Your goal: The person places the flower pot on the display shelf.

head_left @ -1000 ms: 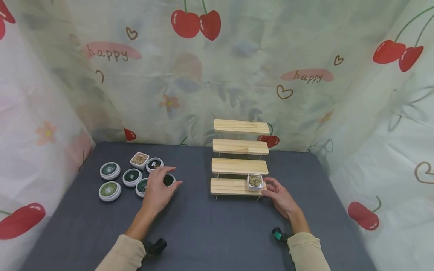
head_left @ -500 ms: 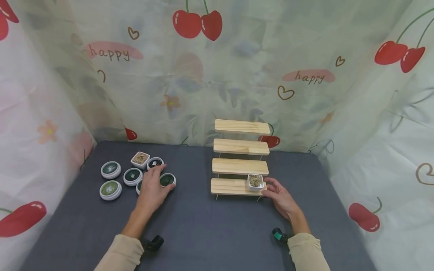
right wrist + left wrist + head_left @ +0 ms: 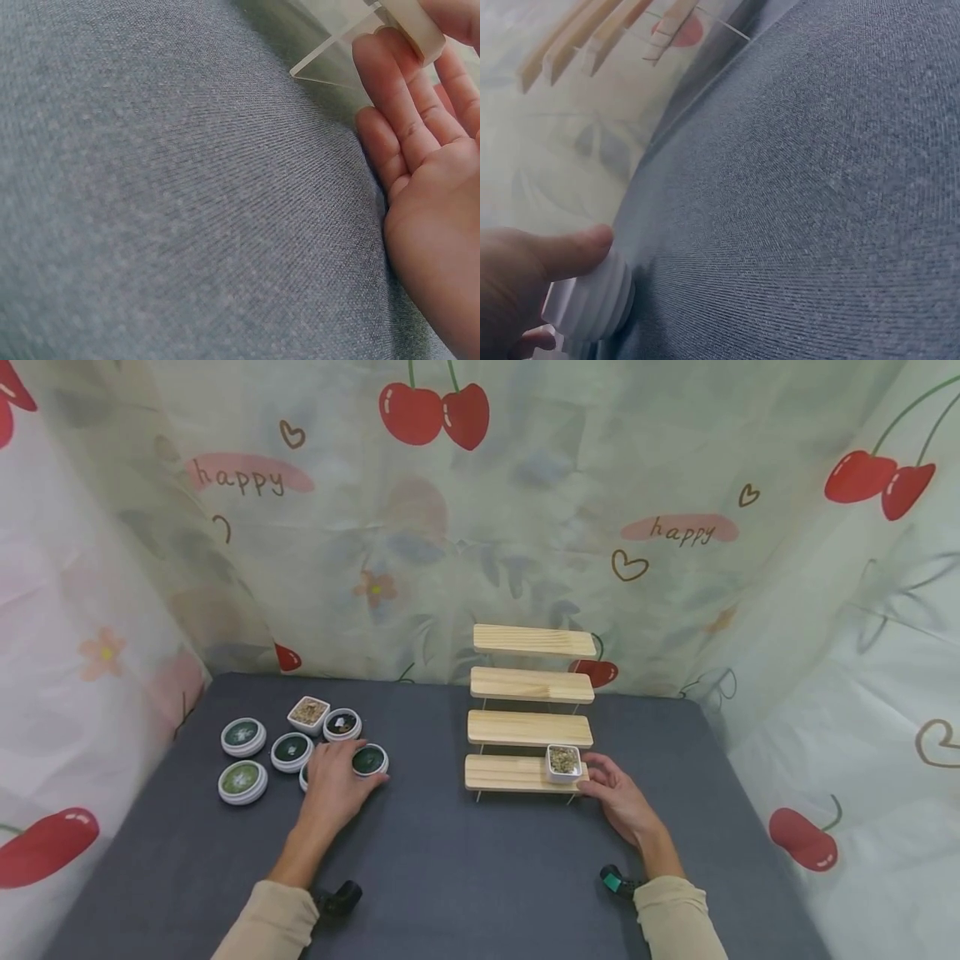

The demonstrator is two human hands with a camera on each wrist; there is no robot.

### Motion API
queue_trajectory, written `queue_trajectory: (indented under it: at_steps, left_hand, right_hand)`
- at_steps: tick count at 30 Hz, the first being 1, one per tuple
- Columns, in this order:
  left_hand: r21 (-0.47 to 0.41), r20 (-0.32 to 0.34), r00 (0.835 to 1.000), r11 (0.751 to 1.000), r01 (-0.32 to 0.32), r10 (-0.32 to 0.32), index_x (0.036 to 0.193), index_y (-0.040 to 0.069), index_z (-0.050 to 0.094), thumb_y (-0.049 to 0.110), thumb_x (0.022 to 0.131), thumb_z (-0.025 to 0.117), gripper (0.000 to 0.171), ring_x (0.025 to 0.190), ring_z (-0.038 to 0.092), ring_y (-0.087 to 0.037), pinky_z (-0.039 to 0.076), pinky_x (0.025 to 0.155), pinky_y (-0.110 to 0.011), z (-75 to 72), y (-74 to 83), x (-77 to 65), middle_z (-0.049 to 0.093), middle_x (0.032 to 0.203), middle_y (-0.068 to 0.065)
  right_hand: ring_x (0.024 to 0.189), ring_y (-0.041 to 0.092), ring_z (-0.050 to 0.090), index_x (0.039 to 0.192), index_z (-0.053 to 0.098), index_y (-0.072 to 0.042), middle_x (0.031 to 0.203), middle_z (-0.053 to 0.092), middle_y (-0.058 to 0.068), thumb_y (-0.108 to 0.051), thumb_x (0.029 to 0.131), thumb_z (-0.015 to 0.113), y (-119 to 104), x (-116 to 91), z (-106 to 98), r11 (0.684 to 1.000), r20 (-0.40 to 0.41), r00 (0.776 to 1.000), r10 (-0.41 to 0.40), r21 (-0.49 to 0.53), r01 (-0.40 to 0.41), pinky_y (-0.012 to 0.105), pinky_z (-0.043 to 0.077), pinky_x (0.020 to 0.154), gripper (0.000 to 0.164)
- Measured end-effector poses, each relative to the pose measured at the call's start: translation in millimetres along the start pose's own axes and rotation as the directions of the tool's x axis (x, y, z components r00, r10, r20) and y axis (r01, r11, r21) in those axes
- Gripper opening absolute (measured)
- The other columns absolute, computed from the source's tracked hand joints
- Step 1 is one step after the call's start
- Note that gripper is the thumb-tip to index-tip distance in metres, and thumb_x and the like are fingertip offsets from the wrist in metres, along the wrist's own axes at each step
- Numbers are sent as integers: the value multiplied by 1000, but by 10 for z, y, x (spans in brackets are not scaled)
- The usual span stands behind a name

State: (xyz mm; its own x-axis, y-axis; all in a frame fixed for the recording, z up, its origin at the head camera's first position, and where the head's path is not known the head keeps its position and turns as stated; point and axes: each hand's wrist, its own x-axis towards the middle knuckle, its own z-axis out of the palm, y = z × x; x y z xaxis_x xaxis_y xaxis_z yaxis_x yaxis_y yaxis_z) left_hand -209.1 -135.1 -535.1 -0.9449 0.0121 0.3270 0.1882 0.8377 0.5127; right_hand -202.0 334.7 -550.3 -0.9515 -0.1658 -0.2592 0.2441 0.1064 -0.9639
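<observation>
My left hand (image 3: 333, 785) holds a round white tin with a dark green top (image 3: 367, 761), thumb and fingers on opposite sides of it. The left wrist view shows the thumb against the tin's ridged white side (image 3: 604, 304), low over the cloth. On the right, a four-step wooden stand (image 3: 495, 772) carries a square white dish of greenish dried bits (image 3: 564, 763) at the right of its lowest board. My right hand (image 3: 628, 806) grips that board's right end; in the right wrist view, fingers lie under the board's end (image 3: 421, 34), with the thumb above.
Left of my left hand stand several more round tins, among them a light green one (image 3: 242, 781), and one partly hidden by the hand. A square dish of brownish bits (image 3: 309, 714) stands behind them. Grey cloth (image 3: 480, 877) covers the table; a printed curtain (image 3: 525, 468) surrounds it.
My left hand has come down and slightly left, its thumb and fingers closing round the dark green tin. The right hand has stayed at the board's end.
</observation>
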Motion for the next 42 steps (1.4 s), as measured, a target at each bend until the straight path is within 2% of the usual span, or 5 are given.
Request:
queue_trajectory:
  at_steps: [4,10,24,35,42]
  left_hand:
    - [-16,0,1000,1000,-14,14,121,-1,69,28,69,94,65,117,56,-43,39,106,-57,-13,18,8,68,122,-23]
    - [-115,36,999,992,44,-40,127,2,67,36,73,92,68,124,55,-40,42,108,-55,-54,63,27,65,127,-21]
    - [-267,35,998,961,64,-57,133,11,64,38,74,92,70,104,62,-27,50,88,-43,-221,265,145,65,123,-11]
    - [-522,122,987,839,155,-106,137,17,63,43,70,94,79,122,64,-25,55,102,-46,-315,539,200,66,134,-7]
    - [-601,126,989,786,142,-83,134,17,64,38,70,95,74,121,64,-22,54,104,-44,-295,723,270,66,133,-4]
  right_hand:
    - [100,6,66,146,37,-11,104,71,-10,-17,96,71,-7,-7,2,1000,0,1000,-8,-1,8,19,41,97,60]
    - [103,6,66,146,38,-11,104,71,-11,-18,96,71,-9,-10,1,1000,8,1000,-4,-10,4,19,39,99,60]
    - [101,6,66,145,39,-12,104,71,-11,-18,96,71,3,-8,-3,1000,-3,1000,-5,-3,5,19,41,98,59]
    - [100,6,66,145,39,-10,103,71,-11,-17,96,72,-9,2,8,1000,-10,1000,-7,1,7,19,41,97,59]
    - [101,7,66,144,41,-12,104,71,-10,-19,95,73,-14,-14,7,1000,-31,1000,3,-9,-3,20,41,97,59]
